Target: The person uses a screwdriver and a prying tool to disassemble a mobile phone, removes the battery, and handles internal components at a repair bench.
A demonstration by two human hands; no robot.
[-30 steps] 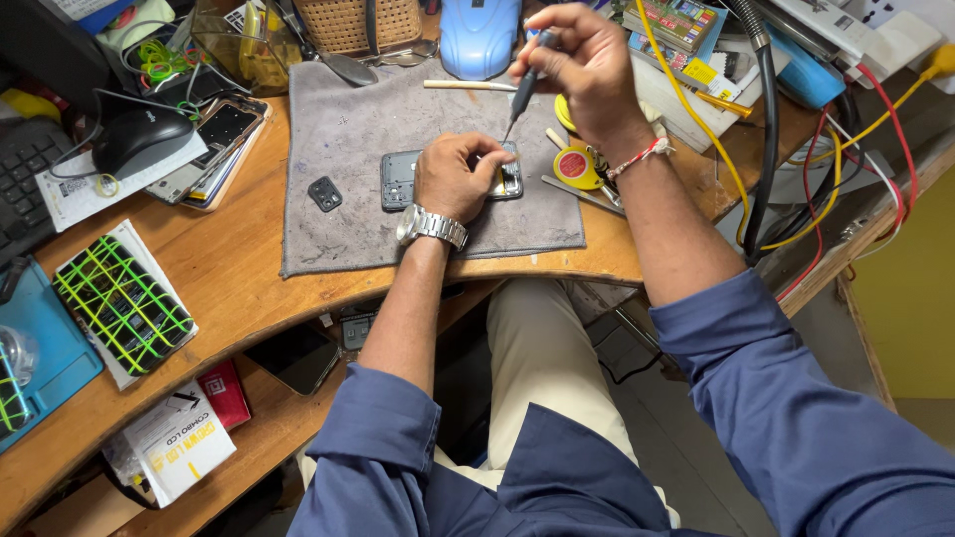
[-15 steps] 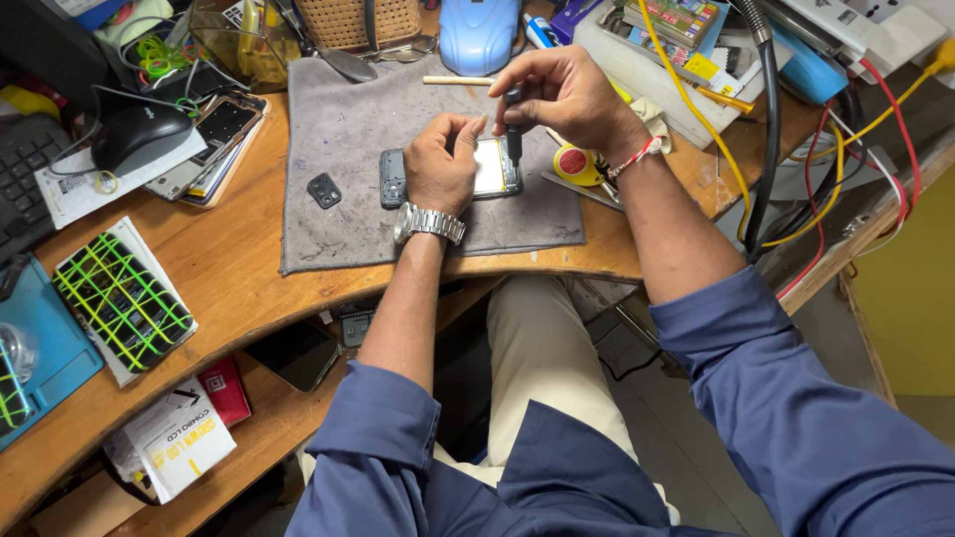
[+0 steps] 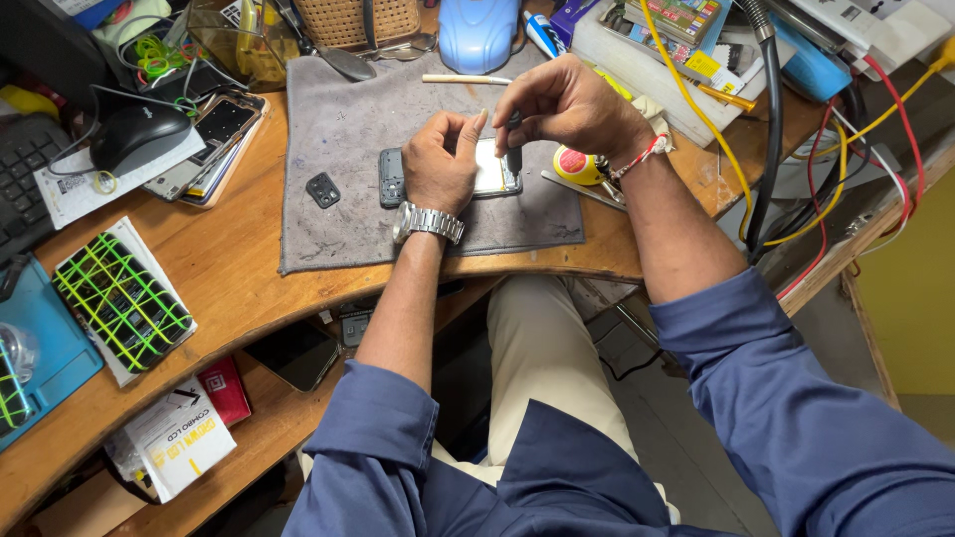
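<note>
Screwdriver (image 3: 513, 149) lowered onto phone (image 3: 494, 169), right hand (image 3: 567, 104) fingers pinching it, left hand (image 3: 438, 164) still pressing phone.

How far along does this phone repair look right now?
Partly done, by the look of it. A small dark part already lies loose on the grey mat. In hand: the left hand steadies the opened phone while the right hand holds a screwdriver tip-down on it. Left to do, probably: the phone lies open and the loose part is not back on.
</note>
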